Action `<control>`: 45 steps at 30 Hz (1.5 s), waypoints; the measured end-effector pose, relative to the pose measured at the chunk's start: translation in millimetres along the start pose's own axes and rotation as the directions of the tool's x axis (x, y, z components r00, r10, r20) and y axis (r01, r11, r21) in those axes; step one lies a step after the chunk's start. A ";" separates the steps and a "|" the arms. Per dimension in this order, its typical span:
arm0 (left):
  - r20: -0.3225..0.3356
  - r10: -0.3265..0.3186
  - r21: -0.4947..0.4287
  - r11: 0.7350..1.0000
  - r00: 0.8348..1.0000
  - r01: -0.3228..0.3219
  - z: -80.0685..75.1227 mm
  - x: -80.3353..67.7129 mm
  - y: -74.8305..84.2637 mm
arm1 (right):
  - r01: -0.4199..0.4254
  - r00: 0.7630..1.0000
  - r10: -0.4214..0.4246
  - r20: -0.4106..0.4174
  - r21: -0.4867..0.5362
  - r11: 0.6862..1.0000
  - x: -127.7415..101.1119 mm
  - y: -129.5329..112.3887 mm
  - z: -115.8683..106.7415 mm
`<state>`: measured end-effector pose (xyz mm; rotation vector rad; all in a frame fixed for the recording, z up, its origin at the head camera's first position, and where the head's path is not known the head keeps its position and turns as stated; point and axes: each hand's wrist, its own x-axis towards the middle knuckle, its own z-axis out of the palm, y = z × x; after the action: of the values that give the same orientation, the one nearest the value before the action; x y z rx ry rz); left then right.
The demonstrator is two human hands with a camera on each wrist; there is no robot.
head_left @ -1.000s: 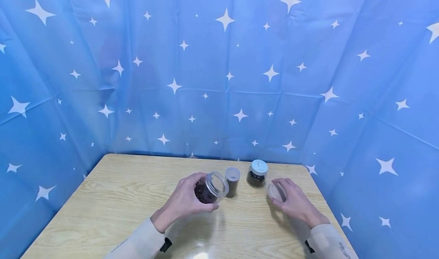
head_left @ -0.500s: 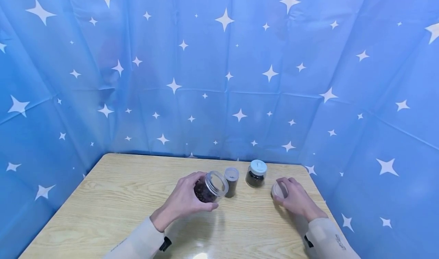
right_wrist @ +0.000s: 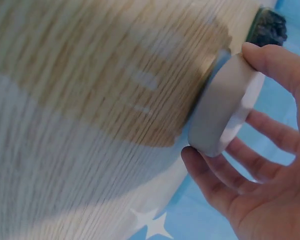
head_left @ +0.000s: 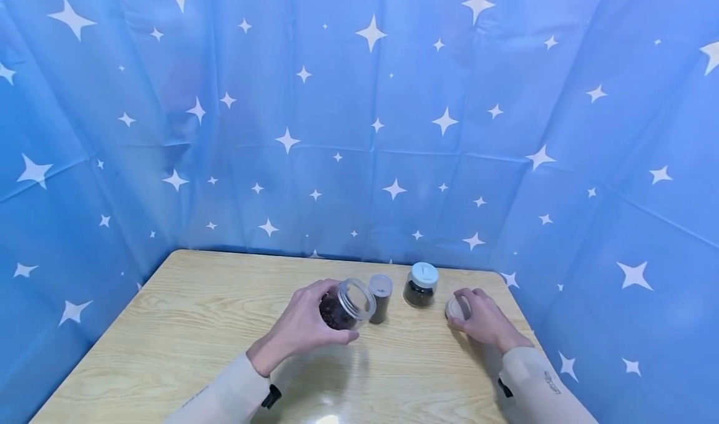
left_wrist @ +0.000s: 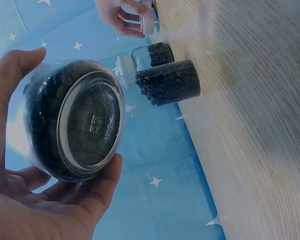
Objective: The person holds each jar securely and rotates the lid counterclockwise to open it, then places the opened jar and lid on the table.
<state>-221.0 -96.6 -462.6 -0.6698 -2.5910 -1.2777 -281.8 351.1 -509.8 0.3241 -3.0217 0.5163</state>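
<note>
left hand [head_left: 303,330] still gripping tilted open coffee bean jar [head_left: 345,305] | right hand [head_left: 483,324] pinching white lid [head_left: 456,308], now lower, near table [head_left: 196,324]

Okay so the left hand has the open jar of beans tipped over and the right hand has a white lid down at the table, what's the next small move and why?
Probably let go of the white lid and draw the right hand back. The lid is at the wooden table surface, pinched by thumb and fingers, so holding on seems to serve little. The left hand grips the open jar tilted toward the small uncapped jar; a free hand could steady that one.
</note>
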 end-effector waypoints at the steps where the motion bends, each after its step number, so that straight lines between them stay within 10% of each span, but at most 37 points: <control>1: 0.000 0.002 0.002 1.000 1.000 -0.002 -0.1 0.5 0.3 | -0.001 1.000 0.001 0.004 -0.003 1.000 0.5 0.6 -0.3; 45: -0.042 -0.081 -0.025 0.997 0.996 0.080 -2.7 -0.2 -9.5 | -0.007 0.999 0.005 -0.051 -0.029 1.000 -16.1 -6.2 4.2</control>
<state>-225.4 -103.8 -467.6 -0.5405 -2.5963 -1.3320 -264.9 347.1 -513.2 0.2956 -2.9788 0.4731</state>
